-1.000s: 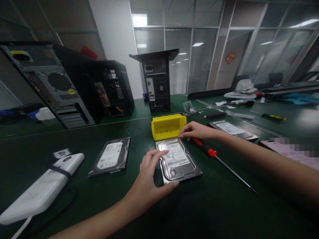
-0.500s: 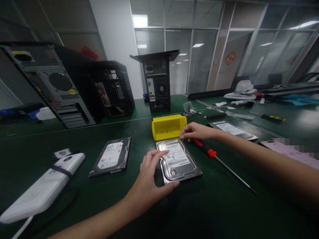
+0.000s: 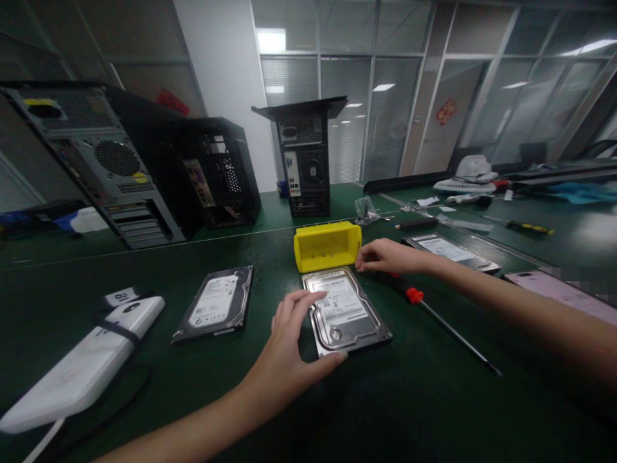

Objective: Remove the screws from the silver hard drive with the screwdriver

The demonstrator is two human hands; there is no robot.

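A silver hard drive (image 3: 344,305) with a white label lies on the green table, below a yellow bin (image 3: 328,247) that holds a few tiny screws. My left hand (image 3: 294,347) rests on the drive's left side, thumb at the near edge and fingers on the label, gripping it. Just right of the bin, my right hand (image 3: 385,256) is closed with thumb and fingertips together; anything between them is too small to tell. Under that hand lies a screwdriver (image 3: 414,296) with a red and black handle, its shaft pointing toward the lower right.
Another hard drive (image 3: 214,299) lies at left, beside a white power strip (image 3: 81,366). A third drive (image 3: 448,252) and a pink phone (image 3: 559,289) are at right. Computer towers (image 3: 308,161) stand behind. A yellow-black screwdriver (image 3: 527,227) lies at far right.
My right hand has moved slightly right, away from the drive's top corner. The red and black screwdriver has shifted a little to the right. My left hand has stayed in place.
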